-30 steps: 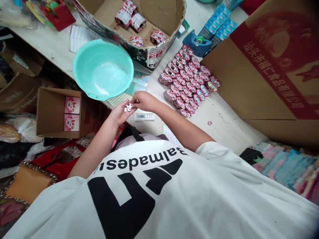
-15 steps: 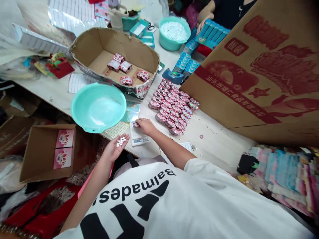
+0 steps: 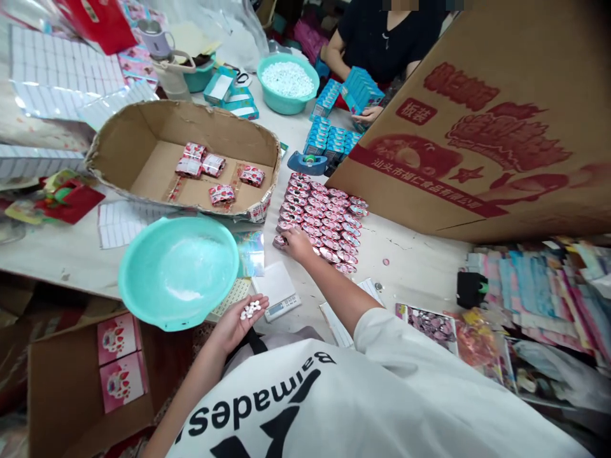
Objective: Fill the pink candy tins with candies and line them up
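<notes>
My left hand is palm up and cupped, holding a small heap of white tablets near the table's front edge. Just right of it lies a white digital scale with a bare plate. My right hand pinches a small pink packet at the front left corner of a block of rows of similar pink packets, which stand with their oval ends up. The fingertips partly hide the pinched packet. Left of the scale is a turquoise basin with white powder on its bottom.
A cut-down cardboard box holds several pink packets. Behind are a blue tape dispenser and a turquoise bowl of white tablets. A tall carton stands at right. Across the table, a person's hand holds blue boxes.
My right hand has moved from the scale to the block of packets, carrying the pink packet off the plate. My left hand still holds the tablets. The view has shifted.
</notes>
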A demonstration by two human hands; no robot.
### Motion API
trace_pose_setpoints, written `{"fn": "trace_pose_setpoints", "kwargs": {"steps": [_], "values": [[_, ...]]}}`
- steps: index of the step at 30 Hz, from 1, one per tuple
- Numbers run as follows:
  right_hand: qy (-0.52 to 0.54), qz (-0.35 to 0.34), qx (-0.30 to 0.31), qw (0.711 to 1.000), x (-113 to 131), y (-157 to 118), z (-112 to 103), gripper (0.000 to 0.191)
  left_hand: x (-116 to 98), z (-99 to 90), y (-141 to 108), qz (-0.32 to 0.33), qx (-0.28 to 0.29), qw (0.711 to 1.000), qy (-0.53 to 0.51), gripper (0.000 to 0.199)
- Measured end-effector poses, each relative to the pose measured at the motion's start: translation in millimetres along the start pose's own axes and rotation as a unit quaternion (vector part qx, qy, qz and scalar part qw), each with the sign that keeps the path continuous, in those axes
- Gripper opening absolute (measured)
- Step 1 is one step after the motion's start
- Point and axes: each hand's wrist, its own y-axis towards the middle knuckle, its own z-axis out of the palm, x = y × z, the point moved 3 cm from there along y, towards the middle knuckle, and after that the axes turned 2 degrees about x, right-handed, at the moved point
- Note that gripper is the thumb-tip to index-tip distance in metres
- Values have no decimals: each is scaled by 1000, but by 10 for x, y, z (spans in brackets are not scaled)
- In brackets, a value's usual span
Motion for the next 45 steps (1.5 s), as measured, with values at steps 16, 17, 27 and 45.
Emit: {"fn": "trace_pose_setpoints", "kwargs": {"steps": [16,17,27,45], "values": [[103,88,-174,975,-329,100,-366,42,-692,501,209,-95,78,985,121,22],[105,98,-184,972,-450,260,-492,44,-752,535,235,-94,76,985,119,23],[70,124,-123,982,-1176,1633,-1075,49,-1223,687,697,-77,13,992,103,19],[51,93,-89,990,-1383,1787,-916,22,-1354,1025,1020,-102,-6,993,55,26]]}}
